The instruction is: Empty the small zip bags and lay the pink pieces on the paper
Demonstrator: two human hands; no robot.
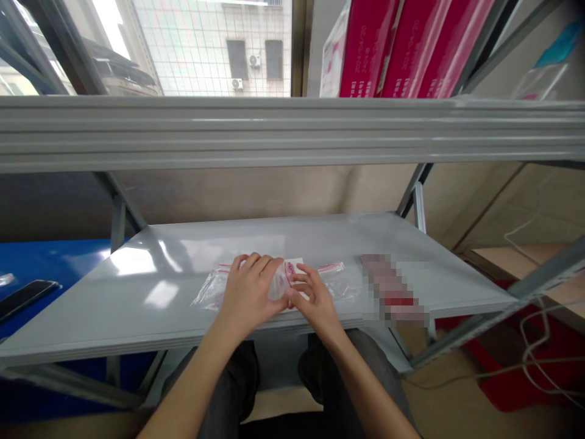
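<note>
Head view, plastic bags [213, 288] on grey table [320, 241], window [196, 49] beyond, pink boxes [411, 52] perhaps

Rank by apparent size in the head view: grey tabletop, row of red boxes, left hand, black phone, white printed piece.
1. Grey tabletop
2. Row of red boxes
3. Left hand
Too close to rank: black phone, cropped, and white printed piece, partly covered.
</note>
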